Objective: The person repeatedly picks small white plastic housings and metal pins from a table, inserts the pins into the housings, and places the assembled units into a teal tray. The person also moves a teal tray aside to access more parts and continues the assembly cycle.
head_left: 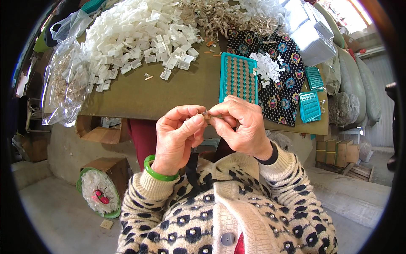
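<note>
In front of my chest, just off the table's near edge, both hands meet at the fingertips. My left hand [174, 135], with a green bangle at the wrist, pinches a tiny shiny piece [205, 113] between thumb and forefinger. The fingers of my right hand [242, 125] close on the same piece from the other side. It is too small and too covered to tell its kind. Beyond my right hand lies a teal tray [222, 75] with rows of round greyish pieces. Small white cards [267, 67] are heaped beside it on a dark patterned cloth [279, 103].
White plastic boxes or holders [139, 29] pile up at the far left of the table [144, 99]. Tan clear loops [220, 19] lie behind. A clear bag [63, 84] hangs over the left edge. Smaller teal trays [310, 106] sit right; a basin [91, 186] stands below.
</note>
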The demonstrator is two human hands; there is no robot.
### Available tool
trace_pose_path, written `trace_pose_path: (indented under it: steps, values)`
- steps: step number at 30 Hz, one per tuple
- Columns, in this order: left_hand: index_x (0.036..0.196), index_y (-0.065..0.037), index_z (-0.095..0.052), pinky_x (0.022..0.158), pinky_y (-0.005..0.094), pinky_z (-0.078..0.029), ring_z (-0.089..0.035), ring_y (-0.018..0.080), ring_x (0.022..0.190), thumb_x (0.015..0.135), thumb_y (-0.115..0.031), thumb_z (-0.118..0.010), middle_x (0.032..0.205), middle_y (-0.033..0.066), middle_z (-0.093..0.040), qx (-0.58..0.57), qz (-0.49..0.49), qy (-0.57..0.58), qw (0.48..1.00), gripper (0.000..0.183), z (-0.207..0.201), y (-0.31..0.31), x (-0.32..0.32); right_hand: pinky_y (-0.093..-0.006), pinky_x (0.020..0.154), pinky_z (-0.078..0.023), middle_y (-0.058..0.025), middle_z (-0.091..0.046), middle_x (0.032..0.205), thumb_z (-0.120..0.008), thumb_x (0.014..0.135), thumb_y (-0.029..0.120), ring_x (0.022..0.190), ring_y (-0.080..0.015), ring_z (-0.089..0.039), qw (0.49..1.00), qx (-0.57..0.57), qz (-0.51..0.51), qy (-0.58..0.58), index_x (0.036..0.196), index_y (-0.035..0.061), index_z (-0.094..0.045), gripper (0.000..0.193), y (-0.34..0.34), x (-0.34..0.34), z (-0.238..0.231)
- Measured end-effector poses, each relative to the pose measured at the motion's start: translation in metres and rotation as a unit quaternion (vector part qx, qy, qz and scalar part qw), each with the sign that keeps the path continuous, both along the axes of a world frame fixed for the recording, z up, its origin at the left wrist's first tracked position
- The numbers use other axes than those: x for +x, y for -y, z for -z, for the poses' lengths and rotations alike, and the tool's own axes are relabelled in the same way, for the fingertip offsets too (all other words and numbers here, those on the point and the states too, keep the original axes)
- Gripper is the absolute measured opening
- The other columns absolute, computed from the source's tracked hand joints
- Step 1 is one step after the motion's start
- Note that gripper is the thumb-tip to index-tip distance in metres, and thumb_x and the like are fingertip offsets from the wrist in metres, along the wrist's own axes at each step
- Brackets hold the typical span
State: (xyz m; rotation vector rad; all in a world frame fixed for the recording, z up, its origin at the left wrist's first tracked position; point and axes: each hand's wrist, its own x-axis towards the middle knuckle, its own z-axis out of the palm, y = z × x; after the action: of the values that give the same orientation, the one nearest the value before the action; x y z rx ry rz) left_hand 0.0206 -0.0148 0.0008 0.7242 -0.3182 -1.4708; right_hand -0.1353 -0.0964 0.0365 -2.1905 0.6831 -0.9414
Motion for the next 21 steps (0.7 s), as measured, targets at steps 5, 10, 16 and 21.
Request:
trace_pose_path:
  steps: [5,10,16,21]
  values:
    - [0.104,0.003,-0.067,0.049,0.0181,-0.037,-0.052,0.0041,0.06,0.088,0.001,-0.07,0.084,0.0039,-0.067,-0.015,-0.012,0.076,0.997,0.017,-0.003,-0.001,-0.001,-0.0255,0.048,-0.034,-0.0026,-0.054,0.065,-0.068,0.083,0.002,0.052,-0.0088,-0.045,0.997,0.077,0.004,-0.026,0.09,-0.0006,-0.067,0.008,-0.001,-0.003,-0.005]
    - [0.105,0.002,-0.067,0.049,0.0181,-0.038,-0.052,0.0045,0.06,0.089,0.0,-0.069,0.081,0.0031,-0.065,-0.017,-0.019,0.081,0.996,0.016,-0.001,0.0,-0.002,-0.0272,0.049,-0.036,-0.0035,-0.055,0.064,-0.069,0.082,0.002,0.052,-0.0121,-0.047,0.994,0.102,0.033,0.004,0.086,-0.0002,-0.066,0.006,-0.005,0.004,-0.002]
    - [0.105,0.0,-0.064,0.049,0.0206,-0.04,-0.054,0.0069,0.062,0.091,-0.004,-0.067,0.082,0.004,-0.064,-0.005,0.016,-0.025,1.0,0.015,0.004,0.001,0.002,-0.0349,0.054,-0.04,-0.0051,-0.051,0.063,-0.069,0.077,-0.002,0.056,-0.0225,-0.049,0.997,0.073,0.031,-0.011,0.085,0.0036,-0.064,0.011,-0.004,0.002,-0.001]
    - [0.106,-0.002,-0.063,0.049,0.0218,-0.043,-0.057,0.0095,0.065,0.092,-0.006,-0.067,0.086,0.007,-0.066,-0.02,0.033,-0.085,0.996,0.015,0.005,-0.001,0.002,-0.0353,0.057,-0.039,-0.0046,-0.049,0.066,-0.07,0.071,-0.004,0.06,-0.023,-0.048,0.999,-0.022,-0.018,-0.022,0.088,0.0054,-0.064,0.02,0.003,0.001,0.001]
